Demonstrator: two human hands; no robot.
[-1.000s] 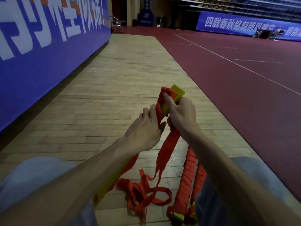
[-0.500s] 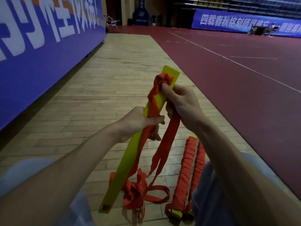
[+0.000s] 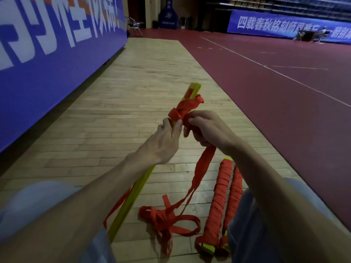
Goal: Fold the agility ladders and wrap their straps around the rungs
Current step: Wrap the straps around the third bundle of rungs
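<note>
- The left hand has its fingers curled round the stack of yellow rungs, just below the first red turns. It holds the stack slanted up off the wooden floor, with the lower end down by the person's left knee.
- The right hand is closed on the red strap, which is bunched in the fist just beside the rungs. From there the strap hangs down to a loose heap on the floor.
- Only a few turns sit near the top end, and most of the stack is bare, so the wrapping looks barely started.
- Those first turns look bunched and twisted. It would pay to flatten the strap in the right hand before the next pass.
- Each turn should be pulled snug and laid half over the last, working down the stack. The left hand can slide lower as the turns reach it.
- The rungs need to stay squeezed flush together, or the stack may fan apart under the pull.
- The heap has loops crossing each other, so it may snag and should be fed out slowly.
- Two wrapped bundles lie side by side near the right leg. Their close, even spiral with only the yellow tips showing is the finish to match.
</note>
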